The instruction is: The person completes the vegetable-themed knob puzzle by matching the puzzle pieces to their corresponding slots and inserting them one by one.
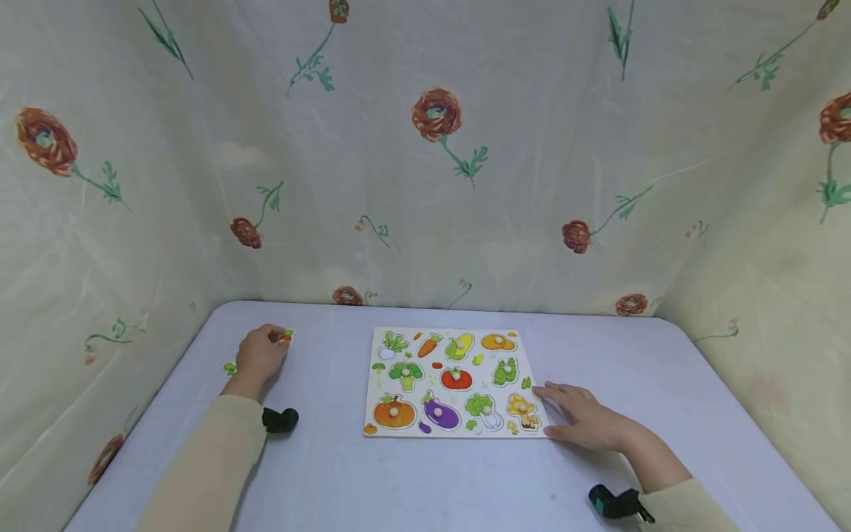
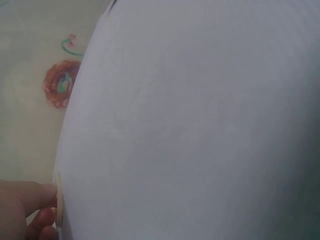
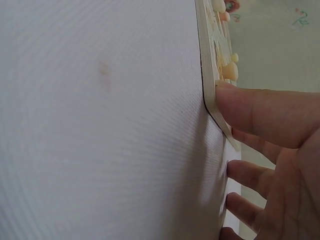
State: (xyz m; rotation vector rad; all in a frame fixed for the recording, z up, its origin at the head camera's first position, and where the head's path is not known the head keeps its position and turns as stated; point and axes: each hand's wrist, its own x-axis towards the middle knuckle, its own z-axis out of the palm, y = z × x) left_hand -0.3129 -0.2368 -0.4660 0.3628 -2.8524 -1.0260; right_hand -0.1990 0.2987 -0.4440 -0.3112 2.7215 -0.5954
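My left hand (image 1: 261,357) pinches a small puzzle piece (image 1: 286,337) with orange and green on it, at the far left of the table. In the left wrist view that piece shows edge-on as a thin wooden slice between thumb and fingers. A green piece (image 1: 229,369) lies beside the left wrist, partly hidden behind it. Near the middle lies a white wooden vegetable puzzle board (image 1: 483,377) with knobbed pieces such as a tomato (image 1: 456,380) and an eggplant (image 1: 442,415). My right hand (image 1: 588,420) touches the board's right edge, its fingers spread and fairly straight.
A white cloth covers the table (image 1: 399,488). Flower-printed curtains (image 1: 518,148) stand behind it and along both sides. Black wrist cameras sit by the left sleeve (image 1: 206,451) and the right sleeve (image 1: 685,510).
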